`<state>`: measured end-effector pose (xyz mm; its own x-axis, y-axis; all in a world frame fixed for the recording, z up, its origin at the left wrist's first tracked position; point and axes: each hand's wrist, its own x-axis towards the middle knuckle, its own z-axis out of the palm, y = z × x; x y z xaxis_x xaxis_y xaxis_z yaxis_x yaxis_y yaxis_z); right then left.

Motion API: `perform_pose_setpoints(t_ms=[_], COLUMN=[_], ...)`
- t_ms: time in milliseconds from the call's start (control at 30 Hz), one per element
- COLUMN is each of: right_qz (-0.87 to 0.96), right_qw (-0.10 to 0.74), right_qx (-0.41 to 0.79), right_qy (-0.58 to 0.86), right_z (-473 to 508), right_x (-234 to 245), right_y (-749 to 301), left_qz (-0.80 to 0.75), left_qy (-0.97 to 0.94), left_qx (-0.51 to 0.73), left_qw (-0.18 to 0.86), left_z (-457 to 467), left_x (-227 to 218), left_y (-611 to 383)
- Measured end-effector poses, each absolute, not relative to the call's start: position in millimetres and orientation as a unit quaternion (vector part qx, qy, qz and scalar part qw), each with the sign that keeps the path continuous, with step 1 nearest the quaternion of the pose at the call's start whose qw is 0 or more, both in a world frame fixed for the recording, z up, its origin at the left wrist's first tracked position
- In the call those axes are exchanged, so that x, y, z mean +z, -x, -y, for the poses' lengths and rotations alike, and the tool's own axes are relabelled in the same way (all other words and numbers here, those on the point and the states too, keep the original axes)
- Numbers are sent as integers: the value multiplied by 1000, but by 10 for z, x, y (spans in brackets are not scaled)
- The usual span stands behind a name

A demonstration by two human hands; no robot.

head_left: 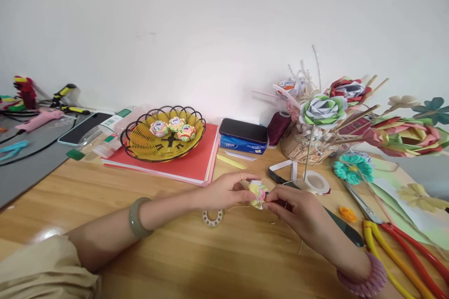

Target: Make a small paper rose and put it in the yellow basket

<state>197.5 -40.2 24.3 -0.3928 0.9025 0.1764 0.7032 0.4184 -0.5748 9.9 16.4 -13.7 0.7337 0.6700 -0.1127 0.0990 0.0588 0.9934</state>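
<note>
My left hand (224, 190) and my right hand (298, 210) meet over the wooden table (182, 252), both pinched on a small folded paper flower (257, 193) of yellow, pink and white. The left fingers hold its left side, the right fingertips press its right side. A green bangle sits on my left wrist, a pink coil band on my right. A small white ring (212, 217) lies on the table just below my left hand.
A yellow wire basket (140, 142) with three paper flowers stands on red sheets (196, 163). A phone on a tissue pack (242, 138), a vase of paper flowers (322, 112), a tape roll (316, 182) and red-yellow pliers (400, 247) lie right.
</note>
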Motion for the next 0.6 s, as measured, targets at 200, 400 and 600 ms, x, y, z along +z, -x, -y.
perform_pose_setpoints(t_ms=[200, 400, 600], right_qz=[799, 803, 812], right_qw=[275, 380, 410], right_qx=[217, 70, -53], right_qy=[489, 453, 412], right_z=[357, 399, 446], right_x=[227, 184, 84], right_y=[-2005, -1955, -1905], left_qz=[-278, -237, -223], left_qy=[-547, -491, -434], left_qx=[272, 333, 368], left_qw=[741, 769, 792], left_z=[-209, -265, -184], left_x=[-147, -194, -141], left_y=[-130, -168, -205])
